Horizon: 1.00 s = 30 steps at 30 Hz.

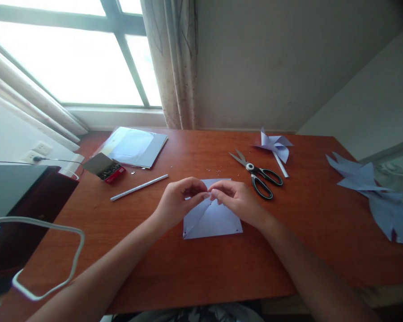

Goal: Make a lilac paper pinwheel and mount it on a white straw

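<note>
I stand by and see two bare hands at work over a square of paper (218, 223). The paper lies on the brown table (177, 277), right in front of the person and under the fingers. It has small dark dots, two of them at its near corners. A line runs from one near corner toward the middle.

The left hand (174, 201) and the right hand (242, 203) meet over the far part of the paper. On each hand, the thumb and first finger are bent in, with their tips close. I cannot tell if they pinch something tiny between them.

I think this is a small, fiddly step, done with just the fingertips. The next move seems to need a light touch, steady hands and paper that does not slip.

The scissors (250, 167) lie with their blades apart, just past the right hand. A paper pinwheel (276, 145) lies behind them. A white stick (139, 187) and an open box (105, 168) lie to the left.
</note>
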Each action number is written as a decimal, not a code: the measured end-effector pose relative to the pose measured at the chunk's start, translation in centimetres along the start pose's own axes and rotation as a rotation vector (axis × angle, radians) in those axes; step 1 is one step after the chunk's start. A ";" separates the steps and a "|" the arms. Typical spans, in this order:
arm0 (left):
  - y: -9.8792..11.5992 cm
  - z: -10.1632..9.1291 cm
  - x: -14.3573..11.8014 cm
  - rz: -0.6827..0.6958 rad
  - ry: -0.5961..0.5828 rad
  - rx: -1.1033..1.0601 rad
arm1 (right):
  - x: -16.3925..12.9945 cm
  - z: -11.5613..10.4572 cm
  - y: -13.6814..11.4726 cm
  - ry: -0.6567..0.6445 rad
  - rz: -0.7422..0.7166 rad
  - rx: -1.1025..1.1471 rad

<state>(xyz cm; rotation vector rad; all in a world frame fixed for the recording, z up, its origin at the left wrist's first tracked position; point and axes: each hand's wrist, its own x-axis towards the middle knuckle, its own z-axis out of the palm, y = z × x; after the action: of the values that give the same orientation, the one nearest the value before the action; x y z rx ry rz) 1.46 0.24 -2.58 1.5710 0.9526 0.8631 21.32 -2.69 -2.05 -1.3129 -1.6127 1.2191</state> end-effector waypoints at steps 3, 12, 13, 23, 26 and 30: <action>0.0 -0.2 0.0 0.046 0.029 0.070 | -0.1 0.0 -0.2 0.029 -0.003 -0.007; -0.4 0.7 -0.8 0.234 0.046 0.455 | -0.2 0.5 -0.2 0.102 -0.077 -0.151; -0.4 0.8 -0.9 0.253 0.047 0.487 | -0.2 0.6 -0.1 0.104 -0.090 -0.169; -0.4 1.0 -1.0 0.283 0.053 0.611 | -0.3 1.0 0.2 0.121 -0.098 -0.224; -0.5 1.0 -1.0 0.271 0.033 0.587 | -0.4 1.2 0.3 0.120 -0.116 -0.260; -0.6 0.9 -1.0 0.251 0.012 0.483 | -0.3 1.0 0.1 0.124 -0.123 -0.244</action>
<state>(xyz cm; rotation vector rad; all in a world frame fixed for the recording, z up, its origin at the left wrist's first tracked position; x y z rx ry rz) 1.72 -0.94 -3.36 2.1355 1.0376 0.8532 20.53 -3.22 -2.44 -1.3861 -1.7653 0.8715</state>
